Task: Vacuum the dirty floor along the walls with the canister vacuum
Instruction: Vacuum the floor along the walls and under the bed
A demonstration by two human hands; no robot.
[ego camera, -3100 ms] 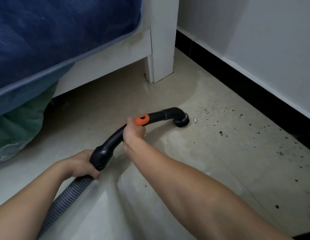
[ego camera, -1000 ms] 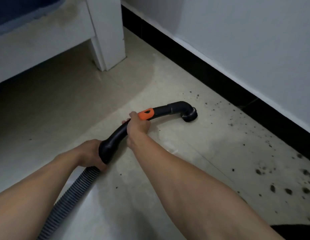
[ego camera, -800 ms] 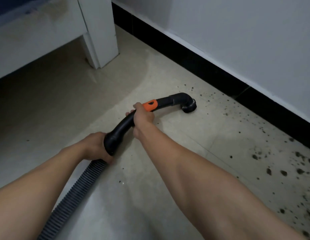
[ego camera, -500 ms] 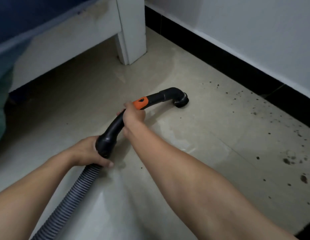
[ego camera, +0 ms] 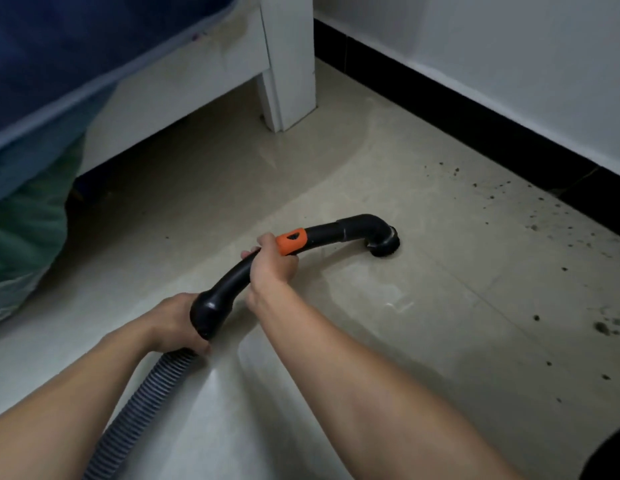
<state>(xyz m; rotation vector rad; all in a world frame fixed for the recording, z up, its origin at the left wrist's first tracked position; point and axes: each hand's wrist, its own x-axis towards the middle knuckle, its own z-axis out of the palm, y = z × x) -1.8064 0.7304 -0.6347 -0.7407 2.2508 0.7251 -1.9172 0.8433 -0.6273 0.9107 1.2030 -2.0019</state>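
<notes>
Your right hand (ego camera: 272, 268) grips the black vacuum handle (ego camera: 232, 280) behind its orange collar (ego camera: 292, 241). Your left hand (ego camera: 177, 322) grips the handle's end, where the ribbed hose (ego camera: 142, 407) joins. The nozzle (ego camera: 384, 242) rests on the floor (ego camera: 370, 341), in front of the bed leg (ego camera: 291, 64). Dirt specks (ego camera: 604, 327) lie to that leg's right.

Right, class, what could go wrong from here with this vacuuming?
1. The nozzle sits short of the specks by the skirting, so a quick pass may miss them.
2. The left hand grips where hose meets wand; pulling might kink or loosen the hose.
</notes>
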